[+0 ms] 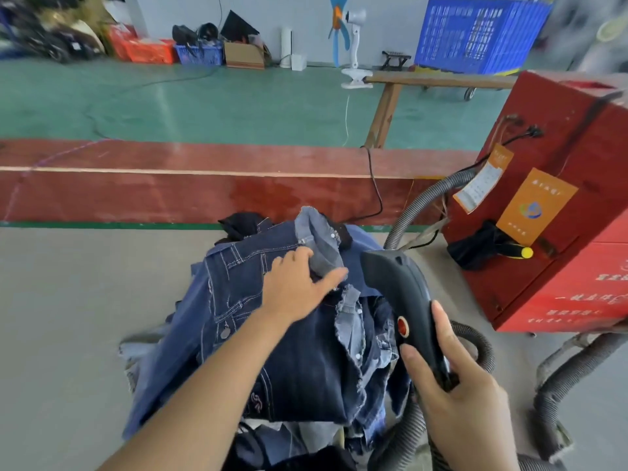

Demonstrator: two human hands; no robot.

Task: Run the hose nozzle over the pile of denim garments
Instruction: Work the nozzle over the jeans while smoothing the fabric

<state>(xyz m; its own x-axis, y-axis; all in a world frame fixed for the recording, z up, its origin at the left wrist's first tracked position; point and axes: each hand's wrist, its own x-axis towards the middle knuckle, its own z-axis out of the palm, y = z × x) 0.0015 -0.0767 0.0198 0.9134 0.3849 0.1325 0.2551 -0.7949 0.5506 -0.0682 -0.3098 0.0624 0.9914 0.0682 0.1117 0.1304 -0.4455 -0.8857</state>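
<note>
Nearest the camera, the right hand (462,399) had its grip closed around the rear handle of the black plastic hose nozzle (402,300), thumb laid along the handle below a round red button (403,326). The nozzle's head pointed away from the person and hung just beside the right edge of the pile of dark and pale blue denim garments (289,334), which lay heaped on the grey desk (85,317). The left hand (299,283) rested on top of the pile, its grip pinching a fold of lighter denim between thumb and fingers. A red metal cabinet (557,212) bearing orange labels stood on the desk's right side. A grey corrugated hose (418,205) curved from the cabinet toward the pile, and more hose looped near the right hand.
</note>
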